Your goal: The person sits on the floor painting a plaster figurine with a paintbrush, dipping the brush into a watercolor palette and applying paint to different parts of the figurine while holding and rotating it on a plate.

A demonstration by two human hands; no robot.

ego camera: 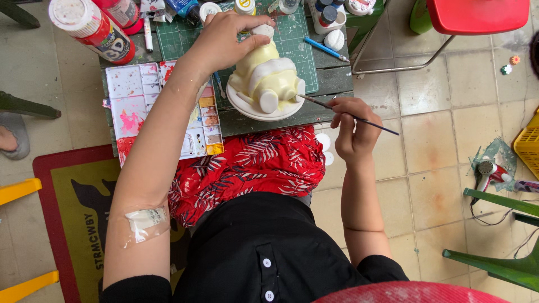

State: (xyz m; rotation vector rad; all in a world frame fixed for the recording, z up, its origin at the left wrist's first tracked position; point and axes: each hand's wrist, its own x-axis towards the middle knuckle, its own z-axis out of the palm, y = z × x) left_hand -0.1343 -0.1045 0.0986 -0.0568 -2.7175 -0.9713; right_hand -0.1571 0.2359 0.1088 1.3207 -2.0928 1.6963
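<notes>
My left hand (227, 39) grips the top of a pale yellow and white plaster figurine (264, 76) that stands on a round white base (247, 106) on a small dark table (331, 81). My right hand (353, 126) pinches a thin paintbrush (348, 115) whose tip touches the figurine's lower right side. A paint palette (132, 106) with pink, red, yellow and brown wells lies to the left, partly under my left forearm.
A green cutting mat (292, 39), paint bottles (92, 28), a blue pen (325, 49) and small jars crowd the table. A red stool (477, 15) stands upper right, a yellow basket (529, 143) at the right edge, green chair legs (505, 269) lower right.
</notes>
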